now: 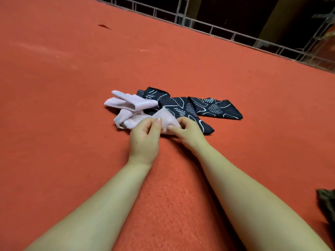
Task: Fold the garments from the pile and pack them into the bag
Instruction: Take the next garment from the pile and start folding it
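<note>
Out in the middle of the orange-red carpeted floor (72,87) lies a small pile of garments. The pale pink, thin, crumpled fabric garment (126,105) sits on the left side of the pile, bunched into soft rolls and folds, with one flap drawn toward the person. Touching it and spreading out to the right is the black fabric garment with white line patterns (208,107), lying mostly flat in overlapping pieces, its print made of angular outlines and short stripes. No readable writing or brand shows on either garment.

Both bare forearms reach in from the bottom of the view and meet at the near edge of the pile. The left hand (145,134) is palm-inward, its fingers (158,122) curled with thumb and fingertips pinching the near flap of the pink garment. The right hand (188,131) is just beside it, knuckles up, its fingers curled down and gripping the same pink flap at its right corner, resting over the edge of the black garment. The flap is raised into a small peak between the two hands.

Along the far edge of the floor runs a pale metal railing (208,26) with darkness beyond. At the right edge, near the right forearm, a dark mottled cloth (326,201) pokes into view.
</note>
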Tool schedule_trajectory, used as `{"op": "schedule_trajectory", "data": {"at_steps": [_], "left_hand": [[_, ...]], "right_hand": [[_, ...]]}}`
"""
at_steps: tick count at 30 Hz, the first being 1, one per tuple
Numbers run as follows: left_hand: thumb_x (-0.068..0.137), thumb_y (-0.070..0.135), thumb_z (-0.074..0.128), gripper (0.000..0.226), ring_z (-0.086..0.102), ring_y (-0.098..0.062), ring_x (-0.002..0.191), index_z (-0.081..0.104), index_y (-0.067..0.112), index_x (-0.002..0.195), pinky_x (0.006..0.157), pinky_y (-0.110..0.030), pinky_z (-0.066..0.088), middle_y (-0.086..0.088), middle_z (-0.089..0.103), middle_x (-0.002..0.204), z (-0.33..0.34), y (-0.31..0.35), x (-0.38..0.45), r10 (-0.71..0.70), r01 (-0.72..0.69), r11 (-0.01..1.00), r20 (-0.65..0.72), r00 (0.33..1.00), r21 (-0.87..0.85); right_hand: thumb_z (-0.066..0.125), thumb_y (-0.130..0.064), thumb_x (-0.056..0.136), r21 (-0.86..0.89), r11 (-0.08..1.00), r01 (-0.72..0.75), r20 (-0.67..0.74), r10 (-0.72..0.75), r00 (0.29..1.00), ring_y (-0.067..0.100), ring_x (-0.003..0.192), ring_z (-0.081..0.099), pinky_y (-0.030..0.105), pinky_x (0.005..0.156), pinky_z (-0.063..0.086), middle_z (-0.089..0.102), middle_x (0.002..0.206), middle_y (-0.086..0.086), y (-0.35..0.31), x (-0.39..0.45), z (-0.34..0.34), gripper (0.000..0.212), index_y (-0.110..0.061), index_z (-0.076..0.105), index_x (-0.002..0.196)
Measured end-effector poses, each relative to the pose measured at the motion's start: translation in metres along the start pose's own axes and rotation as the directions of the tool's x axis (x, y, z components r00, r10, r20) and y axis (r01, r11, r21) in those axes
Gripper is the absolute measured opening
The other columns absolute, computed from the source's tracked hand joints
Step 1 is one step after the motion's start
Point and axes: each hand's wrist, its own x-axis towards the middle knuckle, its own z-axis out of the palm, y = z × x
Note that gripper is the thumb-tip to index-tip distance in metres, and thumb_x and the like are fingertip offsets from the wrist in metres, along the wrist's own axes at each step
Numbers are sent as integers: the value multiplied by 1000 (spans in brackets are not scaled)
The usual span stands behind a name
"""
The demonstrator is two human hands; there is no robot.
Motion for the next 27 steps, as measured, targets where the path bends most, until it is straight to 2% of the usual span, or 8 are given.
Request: {"op": "schedule_trajectory", "data": {"at_steps": [4, 9, 12, 16, 19, 22, 24, 27], "left_hand": [[78, 44, 43, 21, 46, 2, 67, 50, 27, 68, 67, -14, 38, 11, 51, 67, -4, 0, 2, 100, -99, 995, -64, 993, 29], [75, 46, 54, 17, 51, -9, 82, 51, 32, 84, 77, -18, 40, 7, 56, 87, -4, 2, -2, 94, -89, 994, -73, 993, 63], [73, 44, 65, 30, 55, -9, 80, 51, 31, 96, 72, -20, 45, 7, 56, 98, 2, 7, -9, -123, 120, 991, 55, 991, 55], [90, 37, 57, 35, 61, -14, 85, 46, 21, 120, 55, -23, 46, 4, 53, 105, 14, 14, -24, -415, 422, 906, 244, 877, 26], [91, 39, 53, 45, 58, -17, 103, 40, 22, 131, 69, -25, 47, 13, 53, 102, 16, 16, -31, -440, 443, 893, 355, 825, 80], [89, 32, 59, 52, 58, -12, 100, 35, 22, 134, 72, -24, 45, 8, 62, 104, 17, 18, -34, -444, 435, 891, 444, 778, 129], [85, 22, 67, 59, 59, -12, 91, 36, 16, 135, 69, -24, 44, -1, 66, 103, 16, 16, -34, -435, 429, 896, 422, 795, 116], [81, 20, 72, 66, 61, -15, 91, 36, 20, 136, 71, -25, 48, -3, 62, 106, 18, 16, -37, -452, 456, 884, 433, 780, 102]], "right_hand": [[66, -17, 83, 115, 983, 140, -149, -122, 981, 0, 63, 45, 17, 60, 37, 54, 71, -8, -3, -21, -17, 11, -15, 57, 77], [62, -24, 78, 287, 938, 194, -318, -97, 943, -1, 63, 49, 17, 60, 40, 56, 73, -10, -27, -53, -70, 7, -22, 56, 79], [61, -27, 76, 388, 900, 197, -305, -76, 949, 6, 65, 50, 23, 60, 40, 56, 72, -9, -41, -70, -98, 6, -23, 57, 76], [64, -25, 78, 630, 764, 138, -246, 29, 969, 10, 65, 53, 27, 59, 45, 58, 73, -3, -49, -89, -106, 13, -17, 54, 79], [61, -22, 82, 799, 593, 104, -200, 98, 975, 13, 69, 57, 29, 65, 49, 60, 78, 2, -52, -100, -99, 13, -13, 52, 84], [56, -24, 81, 907, 408, 102, -169, 131, 977, 14, 75, 64, 30, 71, 54, 68, 84, 2, -51, -105, -96, 18, -15, 58, 96], [55, -22, 85, 929, 353, 106, -175, 167, 970, 14, 76, 66, 30, 72, 55, 69, 88, 4, -47, -107, -94, 19, -15, 60, 102], [52, -17, 92, 933, 350, 85, -192, 286, 939, 14, 66, 65, 27, 61, 56, 66, 80, 6, -33, -111, -87, 9, -12, 55, 97]]}}
